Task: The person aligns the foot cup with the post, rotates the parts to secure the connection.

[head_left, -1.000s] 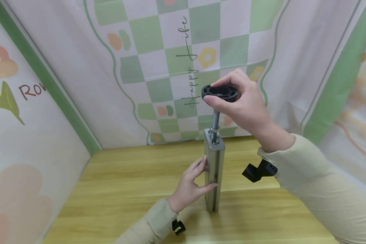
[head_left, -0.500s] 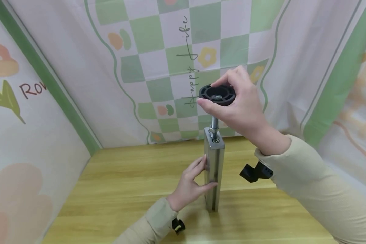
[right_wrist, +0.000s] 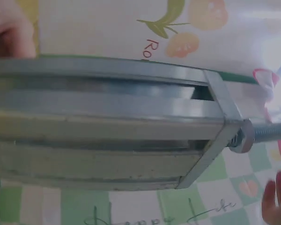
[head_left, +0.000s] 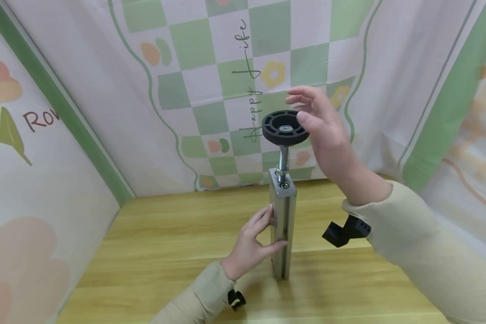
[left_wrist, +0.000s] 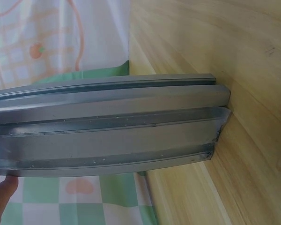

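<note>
An aluminium profile (head_left: 284,234) stands upright on the wooden table, slotted along its sides. A threaded stud (head_left: 283,157) with a hex nut (head_left: 282,172) rises from its end plate and carries a round black levelling foot (head_left: 276,136). My left hand (head_left: 247,249) grips the profile midway up, thumb on the near face and fingers at the far left. The right hand (head_left: 328,135) is beside the foot with its fingers loosely spread, its thumb overlapping the foot's edge. In the right wrist view its fingers (right_wrist: 277,201) show past the stud.
The wooden table (head_left: 166,252) runs back to a printed curtain (head_left: 194,85) hung behind and at both sides. Black wrist mounts hang below both sleeves, the right mount (head_left: 346,230) close right of the profile.
My right hand has let go of the levelling foot, its fingers lifting and spreading to the right. Before that, it shifted slightly left while gripping the rim. The left hand keeps its place.
</note>
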